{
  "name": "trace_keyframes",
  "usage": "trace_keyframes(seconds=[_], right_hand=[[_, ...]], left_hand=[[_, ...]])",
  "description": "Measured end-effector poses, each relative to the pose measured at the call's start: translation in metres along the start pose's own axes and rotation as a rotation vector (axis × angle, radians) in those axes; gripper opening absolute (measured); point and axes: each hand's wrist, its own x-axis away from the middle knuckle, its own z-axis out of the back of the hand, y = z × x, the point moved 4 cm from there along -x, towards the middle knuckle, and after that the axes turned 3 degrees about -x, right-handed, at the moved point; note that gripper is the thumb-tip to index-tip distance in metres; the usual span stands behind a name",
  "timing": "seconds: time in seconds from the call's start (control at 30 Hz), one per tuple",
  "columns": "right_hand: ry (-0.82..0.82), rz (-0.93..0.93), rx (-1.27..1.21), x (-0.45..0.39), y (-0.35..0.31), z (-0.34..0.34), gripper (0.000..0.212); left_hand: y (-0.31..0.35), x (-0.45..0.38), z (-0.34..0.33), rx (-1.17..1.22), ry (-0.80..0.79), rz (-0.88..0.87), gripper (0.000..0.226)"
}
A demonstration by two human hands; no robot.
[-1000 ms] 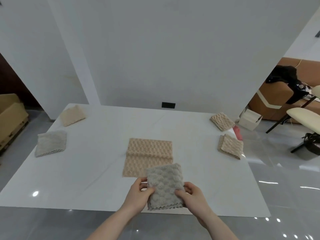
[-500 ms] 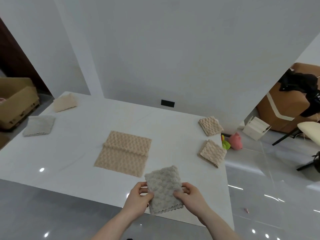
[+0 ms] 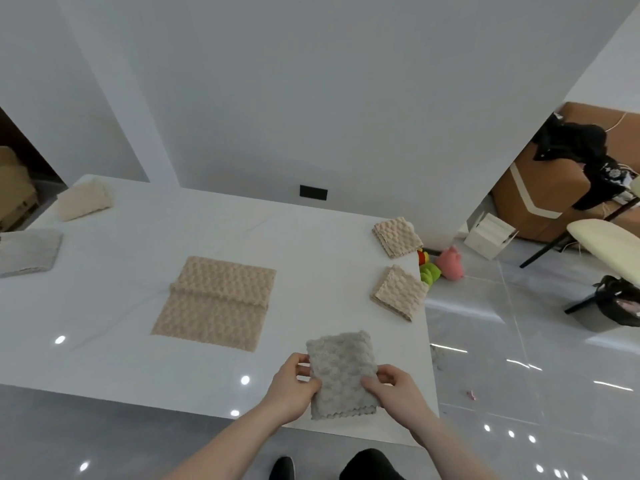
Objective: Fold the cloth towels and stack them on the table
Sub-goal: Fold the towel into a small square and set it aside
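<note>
A folded grey towel (image 3: 341, 368) is held over the near right corner of the white table (image 3: 138, 306). My left hand (image 3: 292, 389) grips its left edge and my right hand (image 3: 394, 389) grips its right edge, thumbs on top. A tan towel (image 3: 216, 301) lies spread in the table's middle with one crease across it. Two folded tan towels (image 3: 396, 236) (image 3: 398, 292) lie apart near the right edge. At the far left lie a folded cream towel (image 3: 83, 200) and a folded grey towel (image 3: 27, 251).
Soft toys (image 3: 441, 265) lie on the glossy floor just past the table's right edge. Further right stand a white box (image 3: 490, 235), a chair (image 3: 606, 251) and a brown sofa with dark clothes (image 3: 581, 161). Cardboard boxes (image 3: 14, 188) sit at the far left.
The view has swung to the right along the table. Both hands keep their hold on the grey towel, which now hangs over the table's near right corner.
</note>
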Motion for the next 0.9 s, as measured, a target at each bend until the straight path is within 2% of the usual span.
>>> trace_keyframes(seconds=[0.2,0.63,0.9], right_hand=[[-0.047,-0.042,0.08,-0.026,0.014,0.03,0.019],[-0.277,-0.029,0.395,-0.11,0.035,0.119,0.017],[-0.422,0.018,0.638,-0.144,0.041,0.145,0.031]], left_hand=[[0.004,-0.021,-0.035,-0.061,-0.017,0.023,0.03],[0.001,-0.056,-0.154,0.006,0.073,0.248,0.035],[0.004,-0.057,-0.223,0.065,0.125,0.275,0.049]])
